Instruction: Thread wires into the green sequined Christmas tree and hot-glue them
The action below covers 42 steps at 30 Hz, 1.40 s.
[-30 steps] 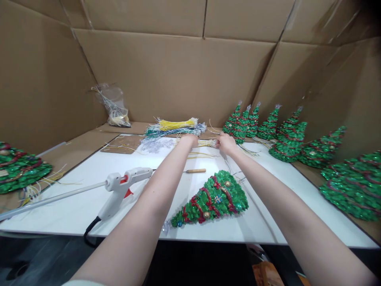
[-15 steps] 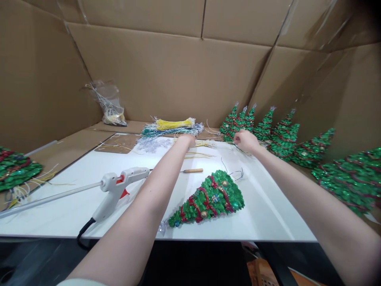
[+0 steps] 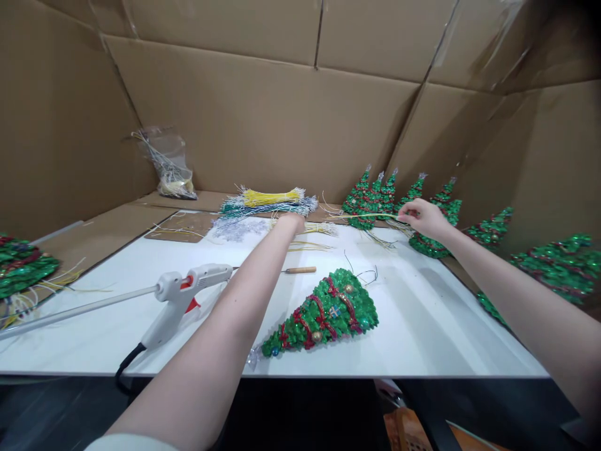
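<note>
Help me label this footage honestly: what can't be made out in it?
Head view:
Left hand: its back hides the fingertips, so its grip is unclear.
Yellow wire: too thin to trace to its left end.
Rightmost tree: partly hidden by the right forearm.
Leftmost tree: cut off by the left edge.

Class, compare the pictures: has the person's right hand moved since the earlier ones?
Yes: the right hand has moved to the right, farther from the yellow wire bundle at the back.

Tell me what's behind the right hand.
Green Christmas trees stand behind the right hand, which pinches a yellow wire; farther back is the cardboard wall. Whatever sits directly behind the hand is covered and can't be seen.
</note>
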Each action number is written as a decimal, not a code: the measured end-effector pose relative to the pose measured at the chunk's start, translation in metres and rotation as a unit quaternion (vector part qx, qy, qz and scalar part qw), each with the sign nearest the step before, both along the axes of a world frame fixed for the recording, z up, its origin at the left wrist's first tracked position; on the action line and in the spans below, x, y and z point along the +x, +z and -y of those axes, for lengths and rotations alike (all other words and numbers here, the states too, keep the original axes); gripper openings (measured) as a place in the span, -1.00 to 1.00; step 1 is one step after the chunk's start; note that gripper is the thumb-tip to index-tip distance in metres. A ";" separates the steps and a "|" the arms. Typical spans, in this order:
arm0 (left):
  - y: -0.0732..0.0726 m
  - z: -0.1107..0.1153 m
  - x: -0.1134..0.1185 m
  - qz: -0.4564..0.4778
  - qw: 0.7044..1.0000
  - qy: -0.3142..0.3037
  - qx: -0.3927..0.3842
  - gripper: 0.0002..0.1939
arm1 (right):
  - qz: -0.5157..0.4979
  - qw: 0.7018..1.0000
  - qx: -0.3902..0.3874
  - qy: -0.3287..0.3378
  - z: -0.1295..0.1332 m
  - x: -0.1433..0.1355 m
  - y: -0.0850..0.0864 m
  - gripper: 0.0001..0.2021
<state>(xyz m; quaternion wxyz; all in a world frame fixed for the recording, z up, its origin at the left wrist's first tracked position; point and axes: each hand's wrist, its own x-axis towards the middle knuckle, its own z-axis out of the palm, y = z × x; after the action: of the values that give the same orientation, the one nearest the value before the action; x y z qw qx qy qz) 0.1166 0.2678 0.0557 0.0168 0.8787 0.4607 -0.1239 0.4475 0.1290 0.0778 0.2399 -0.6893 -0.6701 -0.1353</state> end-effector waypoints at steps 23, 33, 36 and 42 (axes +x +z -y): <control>0.001 0.001 0.000 -0.006 1.000 0.006 -0.003 -0.66 | -0.014 0.975 -0.168 0.146 -0.069 -0.139 -0.051 -0.78; 0.001 0.001 -0.001 -0.007 1.000 -0.001 -0.003 -0.66 | -0.003 0.993 -0.112 0.032 -0.075 -0.117 -0.061 -0.73; -0.001 -0.001 0.000 -0.005 1.000 0.000 -0.001 -0.66 | 0.004 0.996 -0.089 0.013 -0.080 -0.127 -0.065 -0.76; -0.004 -0.006 0.001 0.001 1.000 -0.005 -0.001 -0.66 | 0.014 0.996 -0.080 -0.032 -0.090 -0.141 -0.073 -0.91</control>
<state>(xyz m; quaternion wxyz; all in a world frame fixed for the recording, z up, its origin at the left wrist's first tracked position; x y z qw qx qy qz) 0.1174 0.2734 0.0516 0.0170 0.8813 0.4559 -0.1237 0.3069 0.2192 0.0051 0.1704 -0.7256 -0.6593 -0.0988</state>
